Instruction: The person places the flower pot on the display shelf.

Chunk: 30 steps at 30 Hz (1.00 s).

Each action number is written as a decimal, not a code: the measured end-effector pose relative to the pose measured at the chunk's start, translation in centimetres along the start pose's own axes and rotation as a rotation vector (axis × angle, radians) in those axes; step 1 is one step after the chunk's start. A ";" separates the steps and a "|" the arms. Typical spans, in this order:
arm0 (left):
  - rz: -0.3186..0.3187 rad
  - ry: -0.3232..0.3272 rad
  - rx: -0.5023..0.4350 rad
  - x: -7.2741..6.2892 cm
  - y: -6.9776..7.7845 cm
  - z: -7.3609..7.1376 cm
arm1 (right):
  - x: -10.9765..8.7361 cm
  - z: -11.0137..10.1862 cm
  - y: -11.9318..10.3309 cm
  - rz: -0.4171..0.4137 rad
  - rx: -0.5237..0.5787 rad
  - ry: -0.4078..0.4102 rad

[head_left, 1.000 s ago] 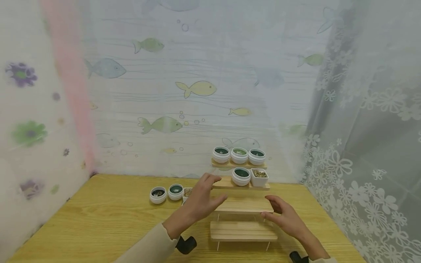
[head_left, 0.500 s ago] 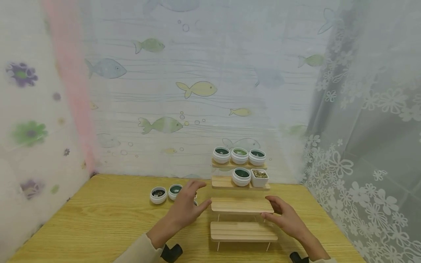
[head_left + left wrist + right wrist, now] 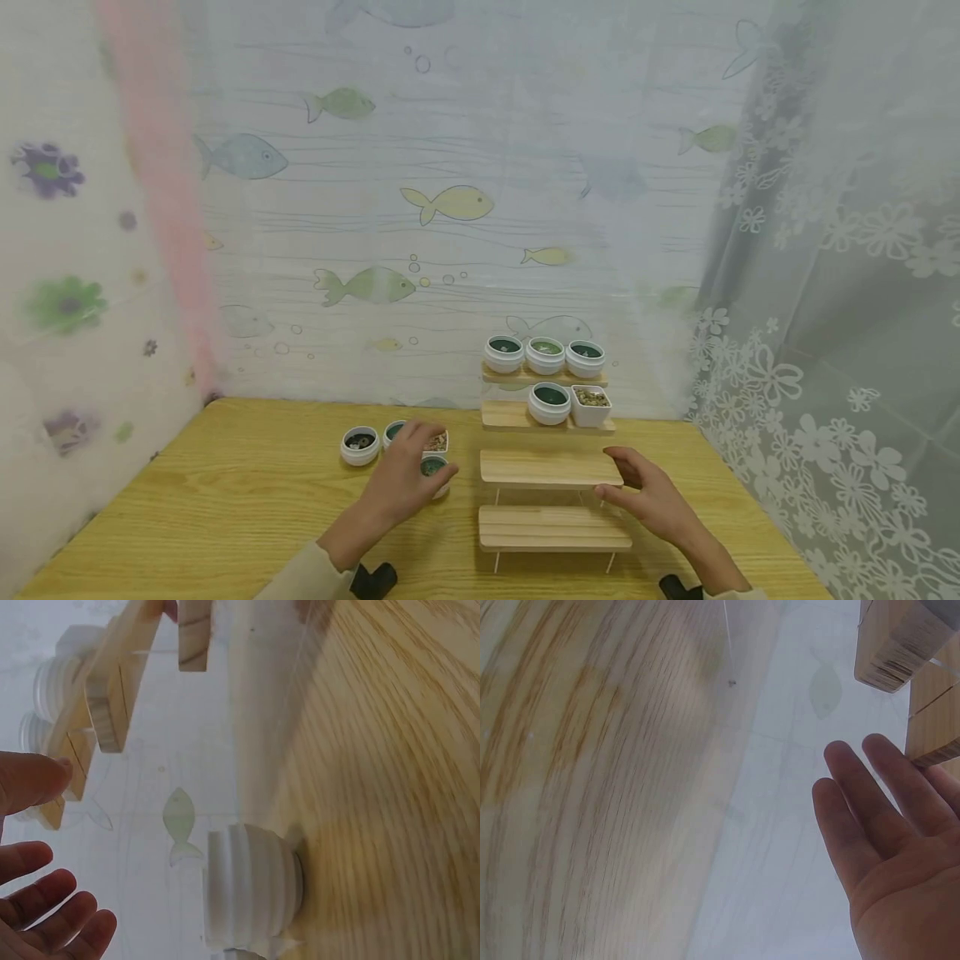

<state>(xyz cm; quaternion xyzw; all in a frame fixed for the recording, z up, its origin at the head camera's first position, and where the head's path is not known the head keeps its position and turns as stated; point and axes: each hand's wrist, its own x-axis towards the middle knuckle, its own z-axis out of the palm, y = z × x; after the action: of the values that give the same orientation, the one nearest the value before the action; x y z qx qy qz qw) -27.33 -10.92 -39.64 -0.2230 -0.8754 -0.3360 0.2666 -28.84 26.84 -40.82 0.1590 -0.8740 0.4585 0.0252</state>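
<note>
My left hand [image 3: 392, 485] hangs over the left part of the table, fingers spread and nothing in it. Its thumb and index finger are near a round white bowl with speckled green contents [image 3: 433, 467], partly hidden by the hand. Just behind are a square white dish [image 3: 438, 442] and a green-filled bowl, both partly covered. In the left wrist view a white ribbed bowl [image 3: 251, 889] lies beyond the fingers. My right hand [image 3: 654, 500] holds the right end of a tiered wooden stand [image 3: 551, 468], thumb in front, index behind; the other fingers [image 3: 859, 802] extend straight.
Three round bowls [image 3: 546, 355] line the stand's top tier. A green-filled bowl [image 3: 550, 403] and a square dish of grainy bits [image 3: 591, 405] share the second tier. A dark-filled bowl [image 3: 360, 446] sits farther left on the wooden table [image 3: 247, 500]. Patterned curtains surround the table.
My left hand has moved left and slightly down, away from the stand to the bowls on the table. My right hand stays at the stand's right end.
</note>
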 end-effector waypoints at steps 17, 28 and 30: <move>-0.150 -0.136 0.054 -0.8 -2.4 0.6 | 0.0 0.0 -0.1 0.011 0.008 -0.002; -0.182 -0.185 0.120 -0.9 -3.7 1.5 | 0.0 0.1 0.0 0.013 0.003 0.004; -0.178 -0.182 0.117 -1.0 -3.9 1.7 | 0.0 0.0 0.0 0.007 0.000 0.003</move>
<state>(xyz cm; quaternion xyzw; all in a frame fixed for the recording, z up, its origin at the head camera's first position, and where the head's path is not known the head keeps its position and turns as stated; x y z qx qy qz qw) -29.33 -12.57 -43.15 -0.1580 -0.9304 -0.2852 0.1676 -28.89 26.80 -40.85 0.1550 -0.8744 0.4590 0.0249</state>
